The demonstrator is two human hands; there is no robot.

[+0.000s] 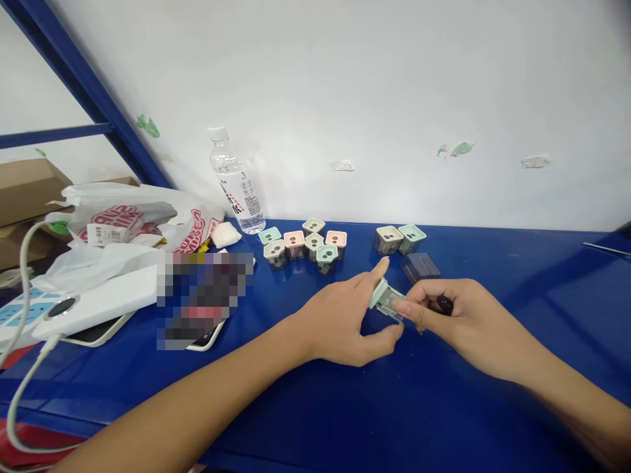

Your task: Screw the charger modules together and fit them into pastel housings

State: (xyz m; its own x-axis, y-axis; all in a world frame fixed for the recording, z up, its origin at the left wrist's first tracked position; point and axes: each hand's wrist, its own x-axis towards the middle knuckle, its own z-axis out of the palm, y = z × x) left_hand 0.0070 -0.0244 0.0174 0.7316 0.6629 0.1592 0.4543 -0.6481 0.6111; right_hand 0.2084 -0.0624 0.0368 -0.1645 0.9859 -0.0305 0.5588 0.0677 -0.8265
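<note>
Between my hands is a small clear plastic housing with a mint-green cap (387, 301). My right hand (461, 322) pinches its right end, with a small black item (445, 304) tucked in the fingers. My left hand (340, 322) has its thumb under the housing and its side of the index finger against the cap, with the index tip pointing away. Several similar cube-shaped housings with pastel caps (300, 244) stand in a cluster beyond my hands. Two more (398, 240) stand to the right of them, next to a dark blue-grey block (420, 267).
The blue table (444, 407) runs along a white wall (345, 79). At its back stands a water bottle (237, 184). To the left lie white plastic bags (133, 217), a pixelated patch, a white power strip (29, 309) and a cable (22, 315). Cardboard boxes (29, 197) sit beyond.
</note>
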